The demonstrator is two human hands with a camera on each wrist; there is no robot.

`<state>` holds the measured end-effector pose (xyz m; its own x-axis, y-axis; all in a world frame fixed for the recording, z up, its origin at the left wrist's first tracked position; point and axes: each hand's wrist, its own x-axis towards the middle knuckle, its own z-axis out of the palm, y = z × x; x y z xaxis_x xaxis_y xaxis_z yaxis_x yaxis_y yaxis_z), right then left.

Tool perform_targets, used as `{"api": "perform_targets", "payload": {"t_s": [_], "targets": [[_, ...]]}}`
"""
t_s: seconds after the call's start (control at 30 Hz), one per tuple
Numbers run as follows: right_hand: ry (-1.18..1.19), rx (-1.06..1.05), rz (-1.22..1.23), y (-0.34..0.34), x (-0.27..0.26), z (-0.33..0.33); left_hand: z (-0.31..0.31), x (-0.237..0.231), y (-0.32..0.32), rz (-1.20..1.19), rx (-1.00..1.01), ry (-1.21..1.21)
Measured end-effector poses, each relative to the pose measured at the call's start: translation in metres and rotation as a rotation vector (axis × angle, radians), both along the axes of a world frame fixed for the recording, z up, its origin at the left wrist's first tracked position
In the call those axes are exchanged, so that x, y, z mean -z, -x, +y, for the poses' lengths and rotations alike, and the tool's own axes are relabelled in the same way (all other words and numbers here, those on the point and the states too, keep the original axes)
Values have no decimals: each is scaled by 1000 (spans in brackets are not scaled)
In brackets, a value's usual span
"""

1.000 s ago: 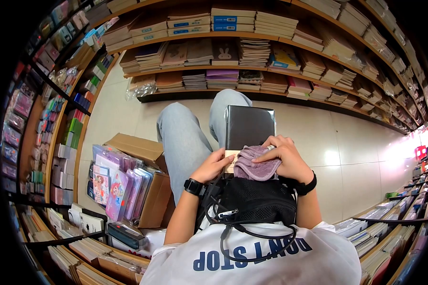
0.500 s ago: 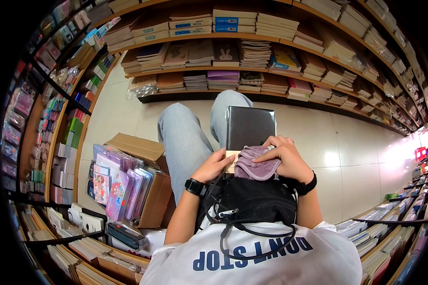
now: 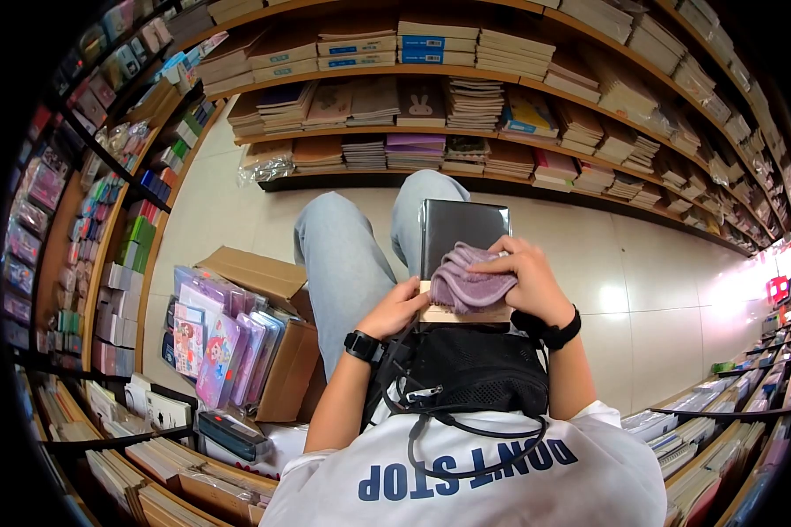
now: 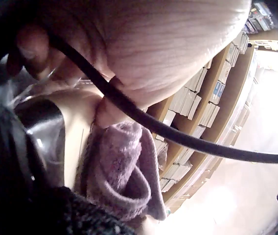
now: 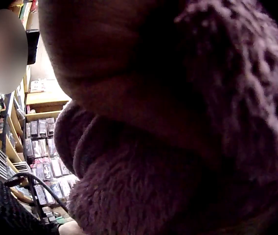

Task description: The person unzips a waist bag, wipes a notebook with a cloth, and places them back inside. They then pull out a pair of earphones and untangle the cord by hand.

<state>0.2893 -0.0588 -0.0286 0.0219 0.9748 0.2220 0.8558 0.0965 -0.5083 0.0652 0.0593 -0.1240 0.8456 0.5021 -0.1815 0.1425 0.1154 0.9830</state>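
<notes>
A black notebook [image 3: 466, 227] in shiny clear wrap, with a beige band [image 3: 488, 314] across its near end, lies at the person's lap in the head view. My left hand [image 3: 394, 309] grips its left edge, thumb on top by the band. With my right hand [image 3: 536, 283] I hold a folded purple fluffy cloth [image 3: 470, 277] against the notebook's cover, over the band's upper part. The left wrist view shows the cloth [image 4: 124, 171] close beside the left thumb. In the right wrist view the cloth [image 5: 124, 191] fills much of the picture, bunched under the hand.
A black mesh bag [image 3: 479, 364] with cables sits against the person's waist. At the left stands an open cardboard box [image 3: 286, 373] of plastic-wrapped stationery. Shelves [image 3: 369, 132] stacked with notebooks curve ahead, and more racks stand on both sides. Tiled floor [image 3: 580, 255] lies between.
My right hand has slid the purple cloth a little up the notebook, away from the body, so more of the beige band shows below it. The left hand keeps its grip.
</notes>
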Motion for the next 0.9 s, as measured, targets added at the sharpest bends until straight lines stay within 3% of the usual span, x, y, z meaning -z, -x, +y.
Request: {"api": "perform_targets", "payload": {"t_s": [0.53, 0.7, 0.8, 0.9], "targets": [[-95, 293, -129, 8, -11, 53, -1, -16, 0, 60, 23, 67], [-119, 106, -191, 20, -4, 58, 3, 5, 1, 79, 26, 12], [-112, 32, -201, 24, -2, 62, -2, -6, -1, 20, 13, 29], [-89, 31, -190, 27, -6, 65, 0, -1, -1, 43, 12, 21]]}}
